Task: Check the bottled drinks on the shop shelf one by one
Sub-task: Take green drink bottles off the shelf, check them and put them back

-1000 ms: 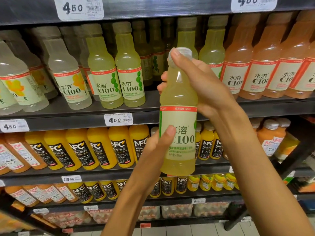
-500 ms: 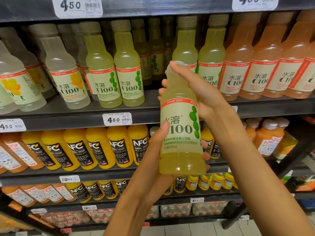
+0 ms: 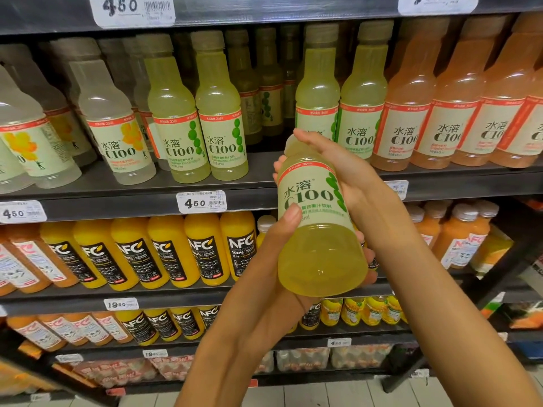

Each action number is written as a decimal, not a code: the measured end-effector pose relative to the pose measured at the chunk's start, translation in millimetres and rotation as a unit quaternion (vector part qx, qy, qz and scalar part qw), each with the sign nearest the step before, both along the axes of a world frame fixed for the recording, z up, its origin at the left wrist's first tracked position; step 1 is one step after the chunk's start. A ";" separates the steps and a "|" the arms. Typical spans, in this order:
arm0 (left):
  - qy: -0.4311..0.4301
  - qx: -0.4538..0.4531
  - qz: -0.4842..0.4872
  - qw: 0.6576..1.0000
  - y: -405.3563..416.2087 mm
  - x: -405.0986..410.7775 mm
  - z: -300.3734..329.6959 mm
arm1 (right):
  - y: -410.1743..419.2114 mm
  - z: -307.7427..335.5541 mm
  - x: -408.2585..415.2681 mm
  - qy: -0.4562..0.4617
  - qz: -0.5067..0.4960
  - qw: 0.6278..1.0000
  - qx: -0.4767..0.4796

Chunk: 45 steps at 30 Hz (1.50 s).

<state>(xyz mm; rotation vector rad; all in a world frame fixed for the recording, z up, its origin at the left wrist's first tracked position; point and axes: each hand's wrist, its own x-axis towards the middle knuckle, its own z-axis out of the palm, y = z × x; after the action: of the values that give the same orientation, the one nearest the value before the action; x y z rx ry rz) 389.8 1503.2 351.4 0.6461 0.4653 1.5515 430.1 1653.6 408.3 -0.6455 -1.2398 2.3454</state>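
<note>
Now both hands hold one green bottle (image 3: 316,230) in front of the shelf (image 3: 147,198), tilted with its base toward the camera and its cap end leaning away. Left hand (image 3: 273,259) cups it from below, thumb pressed on the label. Right hand (image 3: 343,168) wraps over the neck and cap. Behind it stand rows of pale, green and orange C100 bottles (image 3: 220,113), with NFC juice (image 3: 202,248) one shelf down

Two bare forearms, no sleeves.
</note>
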 end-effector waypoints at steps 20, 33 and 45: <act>0.278 -0.069 0.097 0.953 4.4 0.9 -17.2 | -6.2 14.0 18.4 0.103 -0.070 0.962 0.243; 0.346 -0.033 0.176 0.921 10.4 -6.8 -12.9 | -11.9 20.3 26.7 0.186 -0.049 0.927 0.322; 0.378 -0.020 0.208 0.902 9.6 -8.2 -14.2 | -13.8 12.2 20.1 0.232 -0.049 0.939 0.247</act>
<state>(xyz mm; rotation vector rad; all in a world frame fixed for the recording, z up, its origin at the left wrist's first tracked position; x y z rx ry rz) 381.5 1512.8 337.3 1.1767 1.2854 1.6349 450.2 1639.8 420.5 0.0175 -1.4385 1.8370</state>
